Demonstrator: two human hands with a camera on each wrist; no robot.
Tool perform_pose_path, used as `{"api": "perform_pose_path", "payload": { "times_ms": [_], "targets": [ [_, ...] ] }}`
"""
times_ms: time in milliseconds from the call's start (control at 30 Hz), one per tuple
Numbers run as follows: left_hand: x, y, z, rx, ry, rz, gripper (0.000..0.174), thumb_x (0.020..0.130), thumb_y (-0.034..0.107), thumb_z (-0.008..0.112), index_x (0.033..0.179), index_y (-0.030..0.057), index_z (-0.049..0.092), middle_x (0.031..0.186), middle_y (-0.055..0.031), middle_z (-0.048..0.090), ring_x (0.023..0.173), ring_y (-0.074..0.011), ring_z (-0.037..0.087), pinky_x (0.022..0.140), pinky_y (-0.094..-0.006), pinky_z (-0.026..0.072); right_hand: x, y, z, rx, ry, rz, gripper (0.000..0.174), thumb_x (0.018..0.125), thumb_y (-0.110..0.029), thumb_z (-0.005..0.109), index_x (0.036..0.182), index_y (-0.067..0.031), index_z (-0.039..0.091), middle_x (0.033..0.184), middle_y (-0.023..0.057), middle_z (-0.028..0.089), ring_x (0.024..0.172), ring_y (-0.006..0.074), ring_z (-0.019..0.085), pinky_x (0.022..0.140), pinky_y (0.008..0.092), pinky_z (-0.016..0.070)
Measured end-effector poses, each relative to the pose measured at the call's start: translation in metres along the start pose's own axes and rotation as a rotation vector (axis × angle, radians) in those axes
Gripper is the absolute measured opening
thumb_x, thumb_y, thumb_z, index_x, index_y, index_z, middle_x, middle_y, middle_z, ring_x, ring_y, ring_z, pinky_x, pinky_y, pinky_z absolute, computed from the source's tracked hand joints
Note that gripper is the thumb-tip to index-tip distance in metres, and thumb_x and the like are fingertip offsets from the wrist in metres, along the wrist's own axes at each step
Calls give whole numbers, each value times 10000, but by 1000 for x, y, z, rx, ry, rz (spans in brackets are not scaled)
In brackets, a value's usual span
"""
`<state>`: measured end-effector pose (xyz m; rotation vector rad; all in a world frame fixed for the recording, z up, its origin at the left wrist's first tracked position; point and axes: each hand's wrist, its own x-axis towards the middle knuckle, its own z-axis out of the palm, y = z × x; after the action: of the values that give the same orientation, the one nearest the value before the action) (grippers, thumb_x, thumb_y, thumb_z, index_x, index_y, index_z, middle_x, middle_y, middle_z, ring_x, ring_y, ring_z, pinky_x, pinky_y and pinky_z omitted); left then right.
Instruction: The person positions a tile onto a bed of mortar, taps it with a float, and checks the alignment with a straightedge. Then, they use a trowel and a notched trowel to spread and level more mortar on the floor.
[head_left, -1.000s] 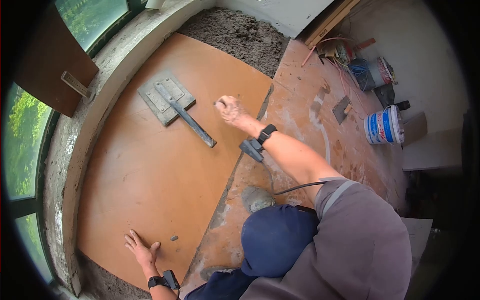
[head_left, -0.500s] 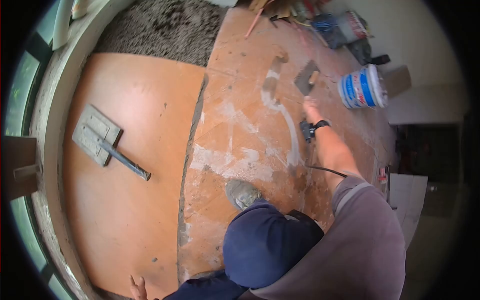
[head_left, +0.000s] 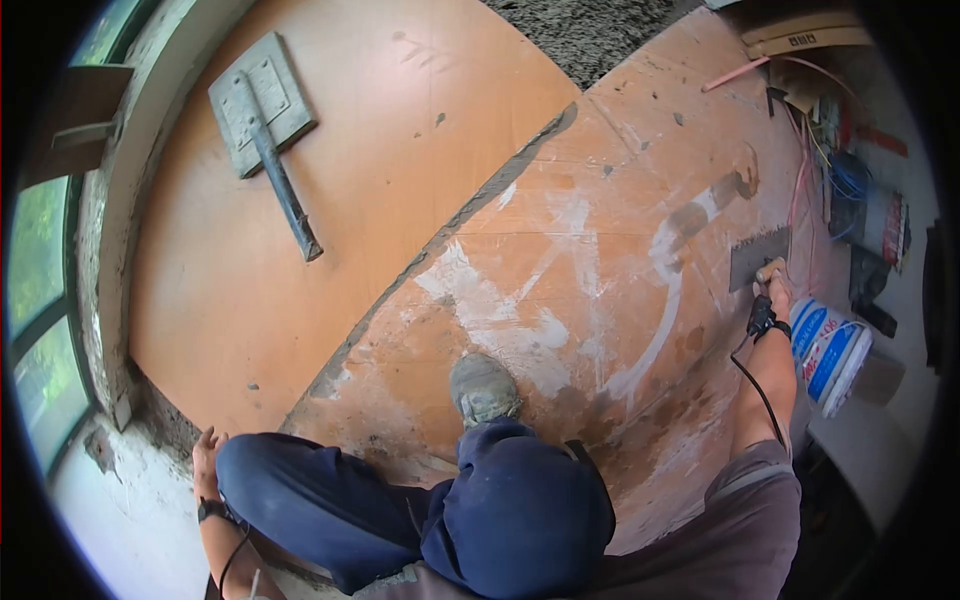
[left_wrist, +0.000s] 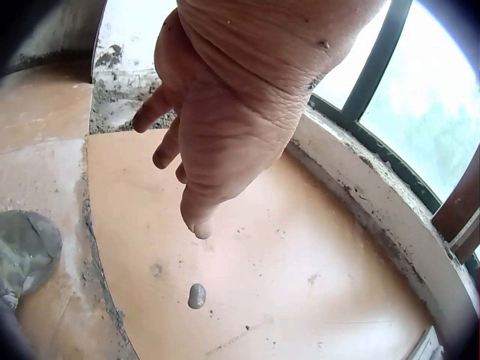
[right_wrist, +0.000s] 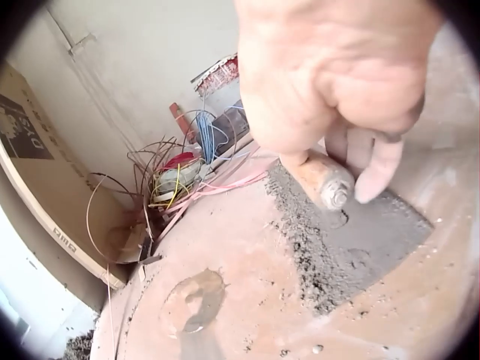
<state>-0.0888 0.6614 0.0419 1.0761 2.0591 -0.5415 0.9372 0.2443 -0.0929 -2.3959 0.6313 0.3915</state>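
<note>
My right hand (head_left: 775, 280) grips the wooden handle (right_wrist: 324, 184) of a flat trowel (head_left: 757, 258) lying on the stained floor at right. Grey mortar clings along one edge of its rectangular blade (right_wrist: 375, 232). My left hand (head_left: 207, 462) is beside the bent left knee, at the near corner of the large orange-brown tile (head_left: 250, 310). In the left wrist view that hand (left_wrist: 232, 127) holds nothing, its fingers loosely bent above the tile. A flat rectangular tamper (head_left: 262, 105) with a long dark handle rests on the tile's far part.
A white and blue bucket (head_left: 830, 350) stands just right of the trowel. Tangled wires (right_wrist: 180, 176) and a cardboard box (right_wrist: 60, 180) sit by the wall. Loose grey mortar (head_left: 590, 35) lies beyond the tile. A window ledge (head_left: 120, 200) runs along the left. A small grey lump (left_wrist: 196, 295) is on the tile.
My right hand has swung from above the tile across to the right and taken hold of the trowel's handle. The left hand has come off the tile and back beside the knee. The view has turned.
</note>
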Motion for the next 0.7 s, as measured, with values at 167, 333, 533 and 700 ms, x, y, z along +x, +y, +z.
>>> {"api": "perform_pose_path", "payload": {
  "times_ms": [167, 333, 533, 700],
  "targets": [
    [27, -17, 14, -135, -11, 87, 639, 878, 227, 652, 1381, -51, 373, 1268, -282, 522, 1077, -278, 593, 879, -347, 505, -17, -7, -9, 431, -344, 13, 117, 913, -218, 521, 869, -114, 491, 657, 45, 506, 538, 165, 513, 462, 297, 443],
    [40, -36, 19, -41, 26, 149, 638, 877, 215, 652, 1375, -66, 368, 1206, -275, 568, 1048, -294, 608, 868, -352, 510, -144, -45, -13, 706, -428, -9, 244, 834, -146, 544, 1065, -74, 509, 773, 54, 529, 563, 159, 513, 476, 260, 438],
    [51, -70, 36, -477, -50, 47, 633, 874, 202, 650, 1371, -73, 371, 1154, -257, 598, 986, -264, 632, 825, -330, 519, -228, -89, -12, -596, -461, -1028, 228, 786, -198, 627, 939, -30, 609, 763, 112, 603, 660, 243, 601, 602, 362, 463],
    [19, -53, 58, -342, -4, 197, 632, 891, 184, 611, 1385, -93, 330, 1199, -259, 576, 1085, -285, 589, 906, -366, 475, -254, -178, 74, -1118, -455, -1407, 274, 700, -300, 635, 840, -68, 602, 822, 173, 646, 773, 365, 622, 706, 446, 484]
  ]
}}
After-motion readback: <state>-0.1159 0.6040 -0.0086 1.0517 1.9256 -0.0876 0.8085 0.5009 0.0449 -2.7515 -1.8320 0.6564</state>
